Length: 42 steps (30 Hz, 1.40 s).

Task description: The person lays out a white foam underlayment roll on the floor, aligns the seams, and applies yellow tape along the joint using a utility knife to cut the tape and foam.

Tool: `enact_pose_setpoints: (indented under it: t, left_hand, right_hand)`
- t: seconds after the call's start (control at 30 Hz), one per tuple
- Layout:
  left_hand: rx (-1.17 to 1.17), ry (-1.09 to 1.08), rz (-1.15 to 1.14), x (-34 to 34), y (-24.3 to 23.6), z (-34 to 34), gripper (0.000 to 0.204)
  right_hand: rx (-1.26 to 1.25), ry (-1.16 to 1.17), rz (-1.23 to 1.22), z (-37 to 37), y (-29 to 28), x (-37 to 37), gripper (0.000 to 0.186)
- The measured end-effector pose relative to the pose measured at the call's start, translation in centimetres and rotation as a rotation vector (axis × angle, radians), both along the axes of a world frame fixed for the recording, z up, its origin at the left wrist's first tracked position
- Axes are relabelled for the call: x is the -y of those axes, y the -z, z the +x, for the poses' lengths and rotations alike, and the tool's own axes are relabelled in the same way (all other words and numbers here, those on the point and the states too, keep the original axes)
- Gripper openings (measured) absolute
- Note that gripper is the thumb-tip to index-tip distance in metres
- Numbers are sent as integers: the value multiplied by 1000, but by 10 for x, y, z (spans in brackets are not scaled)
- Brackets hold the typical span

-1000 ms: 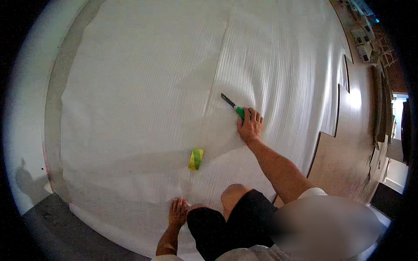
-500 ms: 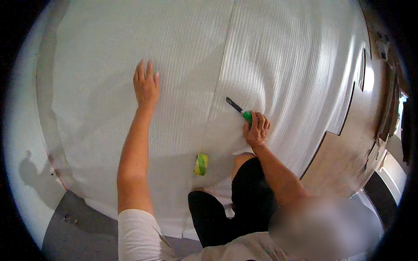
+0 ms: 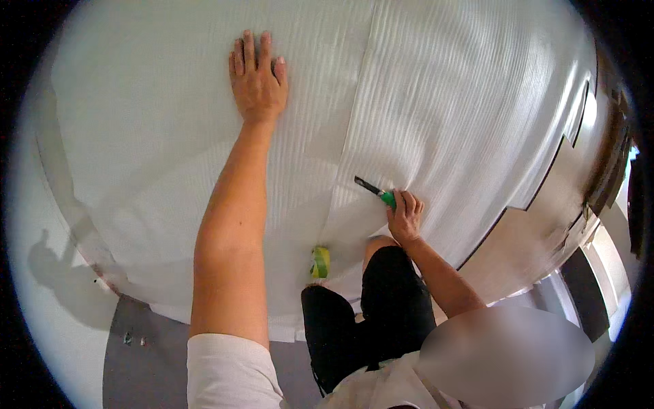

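Observation:
My left hand point(image 3: 257, 83) is stretched far forward over the white ribbed underlay sheet point(image 3: 204, 170), palm down with its fingers apart and nothing in it. Whether it presses on the sheet I cannot tell. Nearer to me on the right, my right hand point(image 3: 407, 217) is closed round the green handle of a utility knife point(image 3: 368, 185). The dark blade points forward and left, towards the seam point(image 3: 352, 116) where two sheets meet. A small yellow-and-green roll point(image 3: 319, 262), which looks like tape, is on the sheet just ahead of my knees.
Wood-look floor planks point(image 3: 504, 238) with a stepped edge border the sheet on the right. More boards point(image 3: 610, 170) are piled beyond them. At the left stands a pale wall point(image 3: 48, 218) with my shadow on it. Grey floor point(image 3: 153, 347) shows at the lower left, with small bits on it.
My left hand has moved forward and slightly right, and its fingers have spread. My right hand still holds the utility knife and appears slightly lower in view.

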<state>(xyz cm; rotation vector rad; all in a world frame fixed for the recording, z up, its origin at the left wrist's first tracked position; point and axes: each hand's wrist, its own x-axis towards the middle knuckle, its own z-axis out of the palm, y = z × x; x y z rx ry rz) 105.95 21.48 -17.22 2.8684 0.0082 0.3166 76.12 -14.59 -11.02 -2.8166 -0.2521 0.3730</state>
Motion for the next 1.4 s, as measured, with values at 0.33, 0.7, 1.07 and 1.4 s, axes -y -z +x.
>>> enact_pose_setpoints:
  t: [0.33,0.7,1.07,1.4]
  left_hand:
    - [-97,-9,42,2,-8,2,56]
    - [-16,56,-47,4,-16,7,57]
    - [-103,27,14,-4,-20,-1,57]
    - [-172,19,-55,2,-20,5,58]
  right_hand:
    - [-10,118,-73,105,-9,38,60]
    - [-632,654,391,39,-79,-72,50]
    - [-1421,1457,450,-83,-56,-187,39]
    - [-1028,32,246,184,-118,-106,25]
